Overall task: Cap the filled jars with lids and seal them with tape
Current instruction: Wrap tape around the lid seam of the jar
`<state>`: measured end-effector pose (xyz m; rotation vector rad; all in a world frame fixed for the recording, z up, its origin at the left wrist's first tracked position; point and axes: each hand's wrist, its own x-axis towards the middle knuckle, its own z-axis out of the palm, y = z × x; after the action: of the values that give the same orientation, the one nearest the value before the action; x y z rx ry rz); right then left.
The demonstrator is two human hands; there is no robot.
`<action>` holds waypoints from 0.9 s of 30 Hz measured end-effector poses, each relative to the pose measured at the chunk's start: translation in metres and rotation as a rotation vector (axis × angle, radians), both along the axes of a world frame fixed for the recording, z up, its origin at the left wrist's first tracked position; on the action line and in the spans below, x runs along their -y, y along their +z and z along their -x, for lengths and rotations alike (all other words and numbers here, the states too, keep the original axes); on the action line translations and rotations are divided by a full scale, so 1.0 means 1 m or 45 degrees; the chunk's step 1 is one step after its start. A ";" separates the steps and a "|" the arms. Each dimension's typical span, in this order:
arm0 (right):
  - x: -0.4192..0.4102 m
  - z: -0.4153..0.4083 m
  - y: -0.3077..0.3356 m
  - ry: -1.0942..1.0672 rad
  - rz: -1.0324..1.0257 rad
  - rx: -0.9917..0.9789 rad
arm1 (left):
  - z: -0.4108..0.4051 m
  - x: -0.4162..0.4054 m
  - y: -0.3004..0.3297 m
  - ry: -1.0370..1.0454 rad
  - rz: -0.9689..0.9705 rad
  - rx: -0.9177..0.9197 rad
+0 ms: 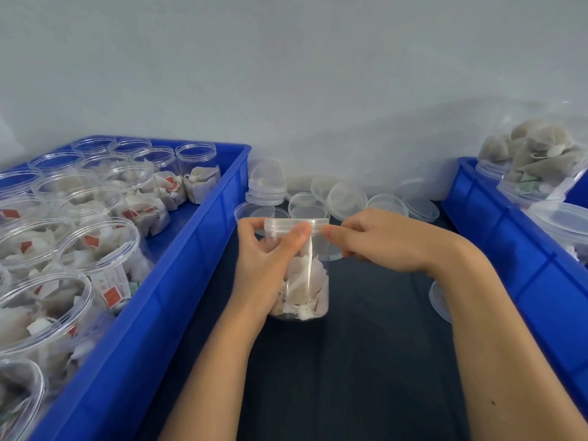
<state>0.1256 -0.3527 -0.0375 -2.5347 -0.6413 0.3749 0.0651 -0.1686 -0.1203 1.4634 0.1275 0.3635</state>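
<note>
Holding the filled jar (300, 275) upright on the dark mat (350, 361), you are working at its lid (296, 225), which is already sitting on the jar's mouth. Your left hand (270, 259) is wrapping the jar's left side, fingers curled round it and the thumb pressing across the lid's edge. Your right hand (372, 241) is coming in from the jar's right, its thumb and forefinger pinching together at the lid's right end; a strip of clear tape (307, 265) seems to be running down the jar's front, though it is too transparent to be sure where it ends.

Left of the jar, the blue crate (203, 249) is holding open jars of tea bags (95, 249) not yet capped. Behind the jar, loose clear lids (346, 198) are lying in a scatter against the wall. Right of the jar, a second blue crate (509, 249) is holding more jars.

Judging from this, the risk is the tape folding onto itself or wrinkling if your pinch is slackening before it is pressed flat. The lid could also be sitting crooked under your thumb, so taping now would be sealing it skewed. Pressing sideways too hard could be tipping the light jar toward the lids behind it
</note>
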 end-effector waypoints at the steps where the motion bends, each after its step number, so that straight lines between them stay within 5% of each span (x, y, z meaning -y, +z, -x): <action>1: 0.002 -0.001 -0.001 -0.010 -0.038 -0.047 | 0.000 -0.001 0.000 0.030 -0.032 0.012; 10: 0.001 -0.004 -0.009 0.000 -0.051 -0.096 | 0.001 -0.004 0.000 0.113 0.020 -0.024; 17: -0.003 -0.008 -0.013 0.005 -0.002 0.133 | 0.003 -0.006 -0.002 0.068 0.057 -0.066; 27: 0.001 -0.011 -0.014 -0.017 0.035 0.039 | 0.003 -0.006 -0.002 -0.039 0.054 -0.062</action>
<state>0.1366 -0.3536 -0.0518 -2.5737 -0.6347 0.3431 0.0618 -0.1624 -0.1226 1.4315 0.1511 0.2991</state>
